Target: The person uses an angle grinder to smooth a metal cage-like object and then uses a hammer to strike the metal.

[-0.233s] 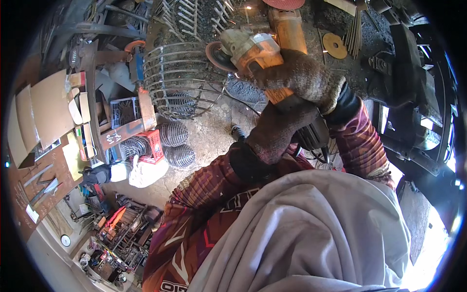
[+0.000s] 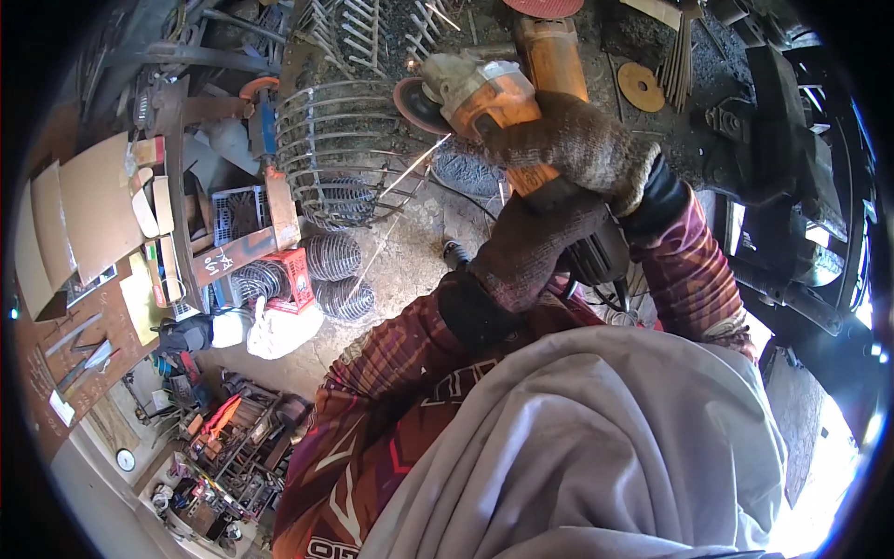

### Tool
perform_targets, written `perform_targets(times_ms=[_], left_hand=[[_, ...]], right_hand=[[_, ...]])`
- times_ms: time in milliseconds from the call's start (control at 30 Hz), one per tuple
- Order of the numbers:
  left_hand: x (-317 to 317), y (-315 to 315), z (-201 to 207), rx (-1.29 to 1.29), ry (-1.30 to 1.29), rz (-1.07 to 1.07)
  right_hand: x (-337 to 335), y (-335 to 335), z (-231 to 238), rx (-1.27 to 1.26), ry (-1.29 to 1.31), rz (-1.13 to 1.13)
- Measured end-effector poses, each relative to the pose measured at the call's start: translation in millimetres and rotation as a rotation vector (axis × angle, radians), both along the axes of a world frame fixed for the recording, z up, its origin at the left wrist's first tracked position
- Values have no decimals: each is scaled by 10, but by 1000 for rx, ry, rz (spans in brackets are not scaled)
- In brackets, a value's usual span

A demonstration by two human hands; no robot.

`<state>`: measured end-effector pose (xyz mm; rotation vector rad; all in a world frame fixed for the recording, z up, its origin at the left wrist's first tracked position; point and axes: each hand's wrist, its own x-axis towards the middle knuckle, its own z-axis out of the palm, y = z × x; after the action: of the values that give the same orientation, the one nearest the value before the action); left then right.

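Observation:
An orange angle grinder (image 2: 499,98) with a grey gear head is held in both my gloved hands. My right hand (image 2: 582,144) wraps over its orange body just behind the head. Farther back, my left hand (image 2: 540,250) is closed around the dark rear part. The grinder's disc (image 2: 421,105) is at the right side of a round cage of bent metal rods (image 2: 340,140); whether it touches a rod I cannot tell. Bright sparks (image 2: 405,174) streak from below the disc toward the lower left.
A second orange grinder (image 2: 554,61) lies beyond my right hand, near a tan disc (image 2: 641,87) and thin rods (image 2: 678,65). Spiky metal pieces (image 2: 361,33) lie at the far side. Coiled wire baskets (image 2: 331,256) and a red crate (image 2: 296,279) stand at left.
Long spark streaks now run down and left from the disc, where only small glints showed before. The grinder and both hands have hardly moved.

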<state>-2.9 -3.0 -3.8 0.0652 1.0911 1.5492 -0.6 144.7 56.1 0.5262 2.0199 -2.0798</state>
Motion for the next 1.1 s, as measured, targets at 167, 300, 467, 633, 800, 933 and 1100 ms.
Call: perform_targets(times_ms=[167, 300, 467, 633, 800, 933, 1100], left_hand=[[68, -17, -50, 19, 86, -12], [58, 6, -25, 5, 23, 6], [21, 5, 49, -53, 30, -22], [-24, 17, 145, -144, 62, -61], [63, 36, 51, 8, 140, 8], [-63, 105, 171, -28, 227, -151], [-6, 45, 142, -2, 221, -127]], right_hand=[[40, 88, -335, -13, 10, 35], [39, 91, -250, 47, -45, 17], [25, 109, -481, -119, -38, -11], [42, 32, -210, 112, 22, 16], [110, 84, -265, -34, 61, 9], [235, 149, -417, -186, 8, -180], [281, 92, -345, -136, -39, -173]])
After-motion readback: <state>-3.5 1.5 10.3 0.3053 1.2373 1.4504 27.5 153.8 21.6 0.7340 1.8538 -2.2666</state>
